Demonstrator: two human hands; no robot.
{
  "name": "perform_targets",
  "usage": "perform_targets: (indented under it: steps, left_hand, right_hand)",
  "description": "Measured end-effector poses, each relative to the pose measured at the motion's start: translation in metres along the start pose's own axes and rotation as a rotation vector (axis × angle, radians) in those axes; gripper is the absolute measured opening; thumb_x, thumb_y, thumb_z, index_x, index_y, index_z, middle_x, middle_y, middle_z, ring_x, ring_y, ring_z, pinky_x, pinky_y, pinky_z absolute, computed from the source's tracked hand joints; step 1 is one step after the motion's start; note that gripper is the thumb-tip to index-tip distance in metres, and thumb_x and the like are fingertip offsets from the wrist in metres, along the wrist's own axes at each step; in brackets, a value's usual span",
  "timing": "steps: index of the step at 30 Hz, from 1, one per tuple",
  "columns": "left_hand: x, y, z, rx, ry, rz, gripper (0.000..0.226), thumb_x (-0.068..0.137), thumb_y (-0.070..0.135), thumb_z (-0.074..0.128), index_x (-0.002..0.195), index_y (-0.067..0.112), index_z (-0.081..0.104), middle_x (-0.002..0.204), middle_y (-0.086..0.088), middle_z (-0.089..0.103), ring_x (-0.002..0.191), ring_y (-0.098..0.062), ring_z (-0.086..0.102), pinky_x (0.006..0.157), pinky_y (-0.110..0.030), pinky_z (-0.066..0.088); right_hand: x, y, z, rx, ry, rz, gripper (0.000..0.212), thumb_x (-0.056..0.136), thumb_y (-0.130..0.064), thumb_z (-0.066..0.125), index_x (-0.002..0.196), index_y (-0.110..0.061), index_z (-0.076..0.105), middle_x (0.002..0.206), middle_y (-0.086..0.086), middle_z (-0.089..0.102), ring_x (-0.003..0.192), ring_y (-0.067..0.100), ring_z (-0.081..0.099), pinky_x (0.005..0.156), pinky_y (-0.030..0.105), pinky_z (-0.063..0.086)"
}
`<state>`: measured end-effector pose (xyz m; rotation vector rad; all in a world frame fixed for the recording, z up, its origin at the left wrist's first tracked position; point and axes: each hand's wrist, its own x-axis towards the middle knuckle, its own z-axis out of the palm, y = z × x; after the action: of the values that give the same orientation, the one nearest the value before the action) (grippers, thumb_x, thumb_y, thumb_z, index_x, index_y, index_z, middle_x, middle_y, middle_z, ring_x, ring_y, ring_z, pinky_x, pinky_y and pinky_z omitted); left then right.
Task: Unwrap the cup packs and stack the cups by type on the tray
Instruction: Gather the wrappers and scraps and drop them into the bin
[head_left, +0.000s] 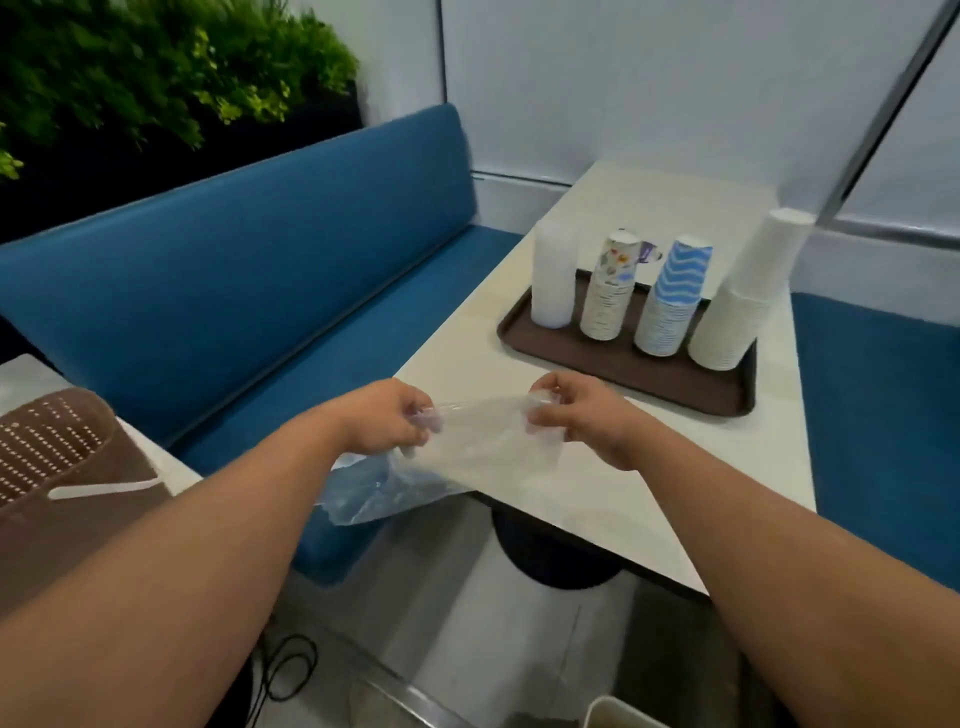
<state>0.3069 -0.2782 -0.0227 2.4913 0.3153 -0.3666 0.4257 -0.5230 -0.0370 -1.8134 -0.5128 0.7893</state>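
Above the near edge of the tabletop, both hands held an emptied clear plastic wrapper, stretched between them. At left, the left hand had its fingers curled round one bunched end of the film; a slack, bluish fold drooped from there over the table edge toward the blue bench. At right, the right hand pinched the other end between thumb and curled fingers. Farther right and well behind the hands, the brown tray carried four inverted stacks in a row: plain translucent cups, patterned cups, blue wave-striped cups and tall white cups, the last leaning rightward. Sorting by type therefore appeared complete, and the step in hand was judged to be disposal of the wrapper. To do it well, the film would best be gathered into one hand, hanging fold included, and kept low and near, so that no trailing plastic swept the leaning white stack. What looked like a pale bin rim showed at the bottom edge.
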Motion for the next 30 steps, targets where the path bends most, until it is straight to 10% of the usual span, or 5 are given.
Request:
perform_targets:
  steps: [7,11,20,26,30]
  left_hand:
    - [0.052,0.08,0.005,0.338,0.355,0.166,0.02,0.097,0.025,0.047,0.108,0.024,0.064,0.1,0.005,0.062,0.087,-0.019,0.056,0.066,-0.029,0.043]
    - [0.083,0.084,0.036,0.449,0.589,0.623,0.024,0.081,0.01,0.065,0.102,0.015,0.072,0.099,-0.003,0.068,0.083,-0.031,0.065,0.067,-0.037,0.052]
    - [0.105,-0.011,0.137,0.491,0.308,0.816,0.037,0.08,0.02,0.044,0.103,0.012,0.071,0.089,-0.003,0.057,0.072,-0.02,0.058,0.055,-0.026,0.053]
    - [0.107,-0.008,0.124,0.476,0.316,0.836,0.037,0.088,0.041,0.044,0.093,0.021,0.074,0.097,0.006,0.068,0.088,-0.012,0.058,0.077,-0.025,0.052]
    - [0.117,0.003,0.122,0.161,0.24,0.504,0.021,0.097,0.019,0.05,0.098,0.018,0.071,0.095,0.004,0.066,0.093,-0.009,0.047,0.081,-0.03,0.046]
  right_hand:
    - [-0.019,0.002,-0.074,-0.611,0.414,-0.274,0.053,0.085,-0.023,0.075,0.134,-0.033,0.056,0.12,-0.008,0.059,0.111,0.011,0.053,0.1,0.028,0.043]
    - [-0.021,0.029,-0.084,-0.981,0.62,-0.57,0.03,0.074,-0.009,0.081,0.102,-0.019,0.076,0.108,0.002,0.071,0.1,0.028,0.063,0.087,0.044,0.053]
    - [-0.045,0.151,-0.046,-1.109,0.491,-0.305,0.027,0.071,-0.015,0.083,0.098,-0.017,0.077,0.105,0.001,0.073,0.078,0.021,0.07,0.067,0.033,0.058]
    - [-0.042,0.16,-0.047,-1.099,0.465,-0.311,0.016,0.081,-0.016,0.078,0.096,-0.017,0.076,0.101,-0.001,0.073,0.077,0.023,0.067,0.068,0.036,0.056]
    - [-0.04,0.156,-0.04,-1.036,0.594,-0.213,0.016,0.094,-0.018,0.059,0.102,-0.016,0.073,0.093,0.003,0.073,0.082,0.028,0.063,0.074,0.036,0.05]
